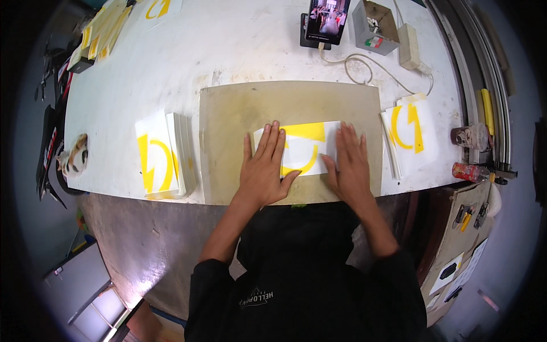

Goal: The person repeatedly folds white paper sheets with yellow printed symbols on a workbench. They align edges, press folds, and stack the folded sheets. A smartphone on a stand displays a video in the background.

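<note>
A white paper sheet with yellow shapes (302, 149) lies on a grey-brown mat (228, 114) at the table's near edge. My left hand (265, 162) rests flat on the sheet's left part, fingers stretched out and thumb spread to the right. On its right end lies my right hand (349, 162), fingers also extended, thumb pointing inward. Both palms cover parts of the sheet and its printed design. Left of the mat stands a thick stack of similar yellow-marked white sheets (156, 162). A smaller pile of such sheets (407, 134) sits at the mat's right side.
A phone (327, 20) stands on a holder at the back, its cable (356, 60) looping to a power strip (409, 48). Beside it is an open grey box (376, 28). A plastic cup (470, 137) and a red-labelled bottle (472, 172) are at the right edge. More sheets (108, 28) lie far left.
</note>
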Motion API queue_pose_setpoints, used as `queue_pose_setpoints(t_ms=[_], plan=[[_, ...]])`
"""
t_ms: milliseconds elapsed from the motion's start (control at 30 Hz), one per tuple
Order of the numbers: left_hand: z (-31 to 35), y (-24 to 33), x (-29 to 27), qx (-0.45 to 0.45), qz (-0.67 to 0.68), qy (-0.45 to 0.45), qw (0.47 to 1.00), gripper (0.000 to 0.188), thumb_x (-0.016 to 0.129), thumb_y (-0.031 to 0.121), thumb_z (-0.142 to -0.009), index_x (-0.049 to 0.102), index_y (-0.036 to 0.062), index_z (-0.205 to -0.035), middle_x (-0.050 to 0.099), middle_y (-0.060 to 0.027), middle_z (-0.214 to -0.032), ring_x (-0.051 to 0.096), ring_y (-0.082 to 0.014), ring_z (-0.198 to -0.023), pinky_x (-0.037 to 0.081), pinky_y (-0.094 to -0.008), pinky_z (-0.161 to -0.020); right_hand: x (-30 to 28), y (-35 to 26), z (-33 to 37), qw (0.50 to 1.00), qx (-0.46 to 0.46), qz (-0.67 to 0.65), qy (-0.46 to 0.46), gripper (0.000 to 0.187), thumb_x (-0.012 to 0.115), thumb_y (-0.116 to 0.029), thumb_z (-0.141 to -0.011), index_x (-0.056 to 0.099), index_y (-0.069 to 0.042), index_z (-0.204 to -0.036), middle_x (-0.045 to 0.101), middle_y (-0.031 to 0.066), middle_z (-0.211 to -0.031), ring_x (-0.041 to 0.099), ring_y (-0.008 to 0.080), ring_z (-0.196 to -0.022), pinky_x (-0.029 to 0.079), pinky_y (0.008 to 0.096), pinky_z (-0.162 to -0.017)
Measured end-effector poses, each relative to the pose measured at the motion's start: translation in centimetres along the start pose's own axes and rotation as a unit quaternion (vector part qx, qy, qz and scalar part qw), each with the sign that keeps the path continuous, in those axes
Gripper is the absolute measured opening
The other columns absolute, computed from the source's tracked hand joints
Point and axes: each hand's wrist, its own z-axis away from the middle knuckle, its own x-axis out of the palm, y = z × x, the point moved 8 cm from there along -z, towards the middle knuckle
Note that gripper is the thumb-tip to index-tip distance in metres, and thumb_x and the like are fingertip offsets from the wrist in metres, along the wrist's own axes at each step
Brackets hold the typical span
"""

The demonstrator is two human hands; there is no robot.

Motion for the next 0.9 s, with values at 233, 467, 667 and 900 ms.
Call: queue_pose_setpoints(t_ms=[233, 467, 667, 900], plan=[[0.9, 0.8, 0.4, -0.013, -0.030, 0.036, 0.999, 0.088, 0.052, 0.053, -0.097, 0.029, -0.0118, -0.152, 0.023, -0.0301, -0.163, 0.020, -0.0435, -0.153, 0.007, -0.0661, -0.120, -3.0, 5.2, 6.8, 0.962, 0.257, 0.029, 0.091, 0.034, 0.076, -0.019, -0.089, 0.059, 0.001, -0.111, 0.060, 0.0178, -0.107, 0.057, 0.0375, -0.102, 0.043, 0.0517, -0.089], [0.6, 1.0, 0.5, -0.003, -0.041, 0.038, 0.998, 0.087, 0.050, 0.052, -0.099, 0.029, -0.0138, -0.151, 0.023, -0.0319, -0.162, 0.020, -0.0442, -0.153, 0.009, -0.0655, -0.120, -1.5, 2.5, 7.4, 0.931, 0.216, -0.207, 0.209, 0.020, 0.071, -0.006, -0.089, 0.063, 0.002, -0.106, 0.062, 0.0132, -0.090, 0.059, 0.0328, -0.090, 0.045, 0.0420, -0.083], [1.0, 0.9, 0.4, -0.015, -0.035, 0.038, 0.999, 0.088, 0.050, 0.053, -0.099, 0.027, -0.0136, -0.152, 0.023, -0.0308, -0.162, 0.019, -0.0436, -0.153, 0.008, -0.0647, -0.121, -0.1, -1.0, 5.1, 0.986, 0.033, -0.059, 0.153, 0.028, 0.073, 0.000, -0.080, 0.068, -0.001, -0.108, 0.062, 0.0099, -0.090, 0.056, 0.0306, -0.090, 0.043, 0.0432, -0.080], [0.8, 0.9, 0.9, -0.009, -0.035, 0.044, 0.998, 0.089, 0.051, 0.053, -0.098, 0.028, -0.0135, -0.152, 0.024, -0.0304, -0.162, 0.020, -0.0433, -0.153, 0.007, -0.0643, -0.121, 1.5, -5.2, -0.1, 0.981, -0.055, -0.114, 0.146, 0.029, 0.071, -0.008, -0.081, 0.069, -0.003, -0.110, 0.062, 0.0091, -0.088, 0.055, 0.0300, -0.088, 0.042, 0.0440, -0.079]])
